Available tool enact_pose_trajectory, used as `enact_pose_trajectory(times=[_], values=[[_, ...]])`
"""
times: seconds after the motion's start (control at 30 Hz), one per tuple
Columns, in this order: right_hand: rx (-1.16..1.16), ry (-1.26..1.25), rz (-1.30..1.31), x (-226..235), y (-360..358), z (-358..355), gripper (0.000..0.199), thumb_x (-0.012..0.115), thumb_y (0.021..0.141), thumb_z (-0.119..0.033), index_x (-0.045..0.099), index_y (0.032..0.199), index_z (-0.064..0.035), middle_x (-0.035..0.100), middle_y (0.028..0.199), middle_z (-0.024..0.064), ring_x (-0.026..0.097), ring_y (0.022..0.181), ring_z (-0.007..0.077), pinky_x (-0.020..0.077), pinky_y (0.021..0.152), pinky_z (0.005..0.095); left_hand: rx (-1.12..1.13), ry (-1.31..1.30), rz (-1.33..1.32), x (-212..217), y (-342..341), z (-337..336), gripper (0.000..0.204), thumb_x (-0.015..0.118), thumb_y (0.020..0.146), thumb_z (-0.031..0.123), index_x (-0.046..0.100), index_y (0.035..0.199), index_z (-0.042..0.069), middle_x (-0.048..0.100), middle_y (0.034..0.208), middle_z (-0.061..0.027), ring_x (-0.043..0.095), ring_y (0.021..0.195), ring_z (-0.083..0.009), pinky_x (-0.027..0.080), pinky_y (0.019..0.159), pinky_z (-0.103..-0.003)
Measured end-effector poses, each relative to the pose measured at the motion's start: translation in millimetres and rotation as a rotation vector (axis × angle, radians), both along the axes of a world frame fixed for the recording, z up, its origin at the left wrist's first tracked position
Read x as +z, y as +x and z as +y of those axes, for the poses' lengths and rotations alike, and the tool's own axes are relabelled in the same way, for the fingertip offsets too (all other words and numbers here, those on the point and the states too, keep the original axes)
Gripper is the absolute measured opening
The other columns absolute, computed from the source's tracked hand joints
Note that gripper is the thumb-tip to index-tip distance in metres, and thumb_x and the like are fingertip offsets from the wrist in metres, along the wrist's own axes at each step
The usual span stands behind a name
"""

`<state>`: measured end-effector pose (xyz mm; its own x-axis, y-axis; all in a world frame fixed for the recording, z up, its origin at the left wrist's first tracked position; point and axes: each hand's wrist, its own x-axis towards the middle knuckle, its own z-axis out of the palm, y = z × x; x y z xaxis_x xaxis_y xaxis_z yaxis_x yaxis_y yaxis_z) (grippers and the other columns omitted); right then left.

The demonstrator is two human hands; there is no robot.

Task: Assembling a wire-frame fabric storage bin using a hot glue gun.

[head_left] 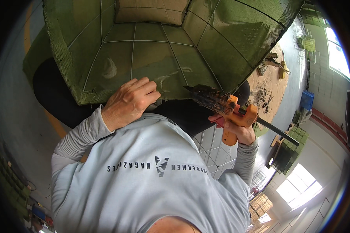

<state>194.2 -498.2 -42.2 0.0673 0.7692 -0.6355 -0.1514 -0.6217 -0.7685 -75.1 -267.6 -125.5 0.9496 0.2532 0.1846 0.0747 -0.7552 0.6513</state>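
Note:
A large open box of green fabric (151, 58) with a thin wire grid inside lies across my lap, its near edge toward me. My left hand (130, 100) is closed at that near edge, fingers curled and pinching the fabric; the fingertips are partly hidden. In my right hand (239, 132) is an orange glue gun (243, 116), gripped by its handle. Its blackened, crusted front points left, the tip close to the box's near edge. A dark glue stick (278, 131) sticks out of its back. Whitish smears mark the fabric near my left hand.
Right of the box stands a brown-topped surface (278, 87) with black residue, scissors (265, 107) and a yellow object (282, 70). A brown padded piece (149, 13) sits inside the box's far part. Farther right are a blue crate (307, 99) and stacked green pieces (293, 149).

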Motion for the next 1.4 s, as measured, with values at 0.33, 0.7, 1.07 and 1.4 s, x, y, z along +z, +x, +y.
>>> enact_pose_trajectory(times=[0.33, 0.7, 1.07, 1.4], values=[[-0.132, 0.049, -0.05, 13.4, 0.3, -0.3, 0.039, 0.068, 0.087, -0.013, 0.057, 0.122, 0.0015, 0.066, 0.111, 0.0136, 0.061, 0.101, 0.0183, 0.0503, 0.087, 0.0327, -0.002, -0.011, -0.018, -0.7, 0.6, 0.9, 0.016, 0.067, 0.074, 0.001, 0.066, 0.09, 0.001, 0.056, 0.082, -0.006, 0.056, 0.079, -0.0219, 0.048, 0.068, -0.034], [0.507, 0.303, -0.991, 32.2, -4.0, 55.5, 0.035, 0.071, 0.077, -0.018, 0.062, 0.106, -0.0007, 0.067, 0.091, 0.0131, 0.068, 0.083, 0.0308, 0.0536, 0.073, 0.0367, 0.004, 0.0, -0.062, 0.3, 1.6, -0.2, 0.015, 0.068, 0.073, 0.0, 0.065, 0.088, 0.0, 0.055, 0.081, -0.0065, 0.056, 0.077, -0.0224, 0.047, 0.065, -0.034], [0.585, 0.388, -1.275, 30.1, -5.5, 71.6, 0.032, 0.07, 0.079, -0.024, 0.063, 0.1, -0.0009, 0.069, 0.106, 0.0159, 0.067, 0.103, 0.0297, 0.0541, 0.086, 0.0367, -0.002, 0.017, -0.058, 0.8, -1.4, -1.5, 0.008, 0.059, 0.075, -0.004, 0.061, 0.081, 0.001, 0.054, 0.083, -0.0076, 0.056, 0.082, -0.0221, 0.047, 0.069, -0.034], [0.636, 0.425, -1.294, 16.5, -8.4, 72.7, 0.033, 0.069, 0.078, -0.02, 0.06, 0.105, -0.0019, 0.067, 0.109, 0.0148, 0.065, 0.105, 0.0305, 0.0527, 0.088, 0.0391, -0.001, 0.024, -0.036, -3.1, -3.2, -1.7, 0.014, 0.066, 0.076, 0.004, 0.064, 0.089, 0.002, 0.053, 0.082, -0.0052, 0.055, 0.08, -0.0213, 0.044, 0.066, -0.034]])
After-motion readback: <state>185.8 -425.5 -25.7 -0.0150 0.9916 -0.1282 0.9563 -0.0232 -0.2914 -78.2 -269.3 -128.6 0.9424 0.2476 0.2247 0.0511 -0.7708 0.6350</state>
